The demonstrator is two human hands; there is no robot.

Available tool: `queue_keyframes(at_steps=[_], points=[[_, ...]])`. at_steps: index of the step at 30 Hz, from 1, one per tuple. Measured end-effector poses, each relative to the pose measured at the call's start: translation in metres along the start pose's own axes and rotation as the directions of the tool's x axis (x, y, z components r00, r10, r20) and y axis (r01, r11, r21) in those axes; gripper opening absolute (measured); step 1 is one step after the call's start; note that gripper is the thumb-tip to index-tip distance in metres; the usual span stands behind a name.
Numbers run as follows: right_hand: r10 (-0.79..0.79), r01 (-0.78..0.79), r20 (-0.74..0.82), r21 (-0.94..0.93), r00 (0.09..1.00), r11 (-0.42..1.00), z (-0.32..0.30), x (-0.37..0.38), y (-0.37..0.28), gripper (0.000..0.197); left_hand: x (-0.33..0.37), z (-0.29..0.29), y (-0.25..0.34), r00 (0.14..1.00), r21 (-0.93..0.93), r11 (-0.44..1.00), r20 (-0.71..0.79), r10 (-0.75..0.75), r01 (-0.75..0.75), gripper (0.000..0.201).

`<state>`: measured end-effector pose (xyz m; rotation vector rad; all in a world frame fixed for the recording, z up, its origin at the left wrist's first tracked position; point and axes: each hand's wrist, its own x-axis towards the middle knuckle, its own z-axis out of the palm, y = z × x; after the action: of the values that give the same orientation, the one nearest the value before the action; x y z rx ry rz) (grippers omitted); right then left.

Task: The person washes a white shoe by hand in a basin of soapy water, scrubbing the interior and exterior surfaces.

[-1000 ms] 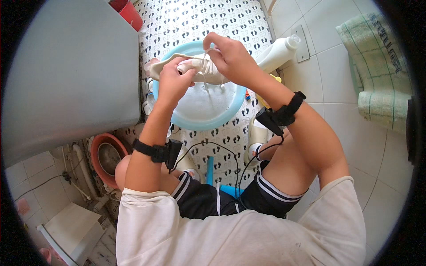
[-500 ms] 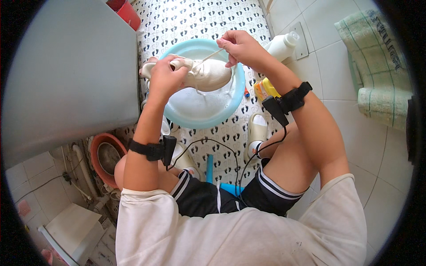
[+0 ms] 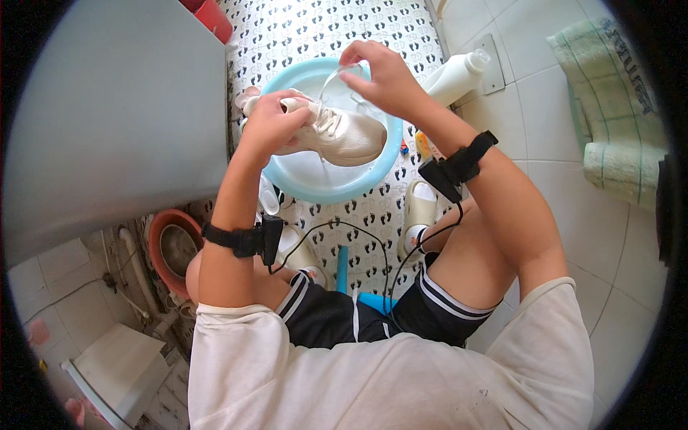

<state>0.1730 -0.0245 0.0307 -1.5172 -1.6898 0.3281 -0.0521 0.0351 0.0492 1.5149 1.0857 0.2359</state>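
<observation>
A white sneaker (image 3: 355, 140) is held over a light blue basin (image 3: 337, 193), its toe pointing right and slightly toward me. My left hand (image 3: 276, 122) is closed around its ankle and heel end. Between the bent fingers of my right hand (image 3: 385, 80), a white shoelace (image 3: 325, 87) is pinched. It curves up in a loose loop from the lacing on top of the sneaker. Whitish, sudsy water shows in the basin below, partly hidden by the sneaker and my hands.
A white bottle (image 3: 453, 79) stands right of the basin, near a yellow-orange package (image 3: 424, 145) partly behind my forearm. A large grey panel (image 3: 122, 122) borders the left. A towel (image 3: 609, 107) hangs at the right wall. A reddish-brown tub (image 3: 155, 240) sits lower left.
The sneaker has tilted, its toe shifting down and right. My right hand has moved a little left and up, and the shoelace has gone from nearly straight to a loose curve.
</observation>
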Motion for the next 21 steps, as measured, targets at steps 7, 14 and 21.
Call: queue_keyframes(at_steps=[7, 14, 21], points=[[-0.111, 0.051, 0.387, 0.163, 0.915, 0.985, 0.006, -0.009, -0.025, 0.014, 0.001, 0.006, 0.001, 0.999, -0.024, 1.0, -0.044, -0.002, 0.001, 0.031], [-0.035, 0.008, 0.474, 0.058, 0.88, 0.998, 0.015, -0.016, -0.037, 0.016, 0.0, 0.012, 0.001, 0.997, -0.063, 0.998, -0.082, -0.003, -0.002, 0.03], [0.001, -0.027, 0.459, 0.051, 0.888, 0.998, 0.024, -0.023, -0.032, 0.019, 0.003, 0.015, -0.005, 0.999, -0.097, 0.994, -0.038, 0.038, -0.041, 0.028]])
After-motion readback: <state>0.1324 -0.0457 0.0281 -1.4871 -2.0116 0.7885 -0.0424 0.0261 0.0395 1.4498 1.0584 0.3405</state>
